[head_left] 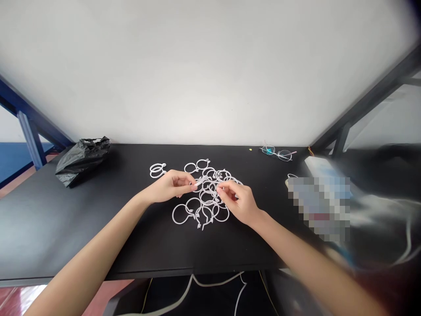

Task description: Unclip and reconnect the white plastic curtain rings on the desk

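Note:
White plastic rings (173,214), each with small clip-like ends, lie in a loose, overlapping heap on the black desk (148,250). My left hand (173,186) is over the heap's left side, its thumb and forefinger pinched on a white plastic ring (199,182) seen nearly edge-on. Opposite it, my right hand (240,202) is closed in a pinch at the heap's right side, fingertips against a thin white ring part. Whether both hands grip the same ring I cannot tell. A separate pair of rings (151,169) rests left of the heap, behind my left hand.
A crumpled black plastic bag (82,160) sits at the back left. Eyeglasses (284,155) lie near the wall at the back right. On the right are a white box (324,169), a blurred-out item (319,206) and clear plastic. Pale cables (179,300) hang below the desk edge.

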Motion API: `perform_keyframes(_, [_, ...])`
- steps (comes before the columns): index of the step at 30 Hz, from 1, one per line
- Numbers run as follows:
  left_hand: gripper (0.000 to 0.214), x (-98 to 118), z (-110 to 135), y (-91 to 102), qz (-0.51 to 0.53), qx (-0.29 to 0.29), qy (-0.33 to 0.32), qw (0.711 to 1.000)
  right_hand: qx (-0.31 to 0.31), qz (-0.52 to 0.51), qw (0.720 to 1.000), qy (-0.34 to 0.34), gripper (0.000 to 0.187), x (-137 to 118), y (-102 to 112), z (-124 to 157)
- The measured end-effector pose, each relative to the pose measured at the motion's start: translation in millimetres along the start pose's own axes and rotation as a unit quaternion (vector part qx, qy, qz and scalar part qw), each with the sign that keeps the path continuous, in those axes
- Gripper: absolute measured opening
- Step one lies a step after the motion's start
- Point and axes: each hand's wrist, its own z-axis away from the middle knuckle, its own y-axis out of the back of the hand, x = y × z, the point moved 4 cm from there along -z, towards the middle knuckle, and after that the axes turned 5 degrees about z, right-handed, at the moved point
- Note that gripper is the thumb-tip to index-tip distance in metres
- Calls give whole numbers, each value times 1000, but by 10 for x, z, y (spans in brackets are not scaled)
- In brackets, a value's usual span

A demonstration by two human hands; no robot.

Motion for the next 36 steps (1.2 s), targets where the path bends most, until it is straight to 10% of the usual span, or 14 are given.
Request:
perform_keyframes(9, [18, 100, 18, -223, 110, -94, -30, 989, -66, -229, 955, -174, 27, 68, -84, -47])
perform_keyframes(17, [43, 68, -3, -288, 21, 63, -52, 996, 33, -259, 953, -155, 19, 75, -34, -64])
perform_keyframes(36, [34, 176, 4, -315, 82, 59, -81, 992, 29, -269, 954, -132, 18, 7, -2, -55])
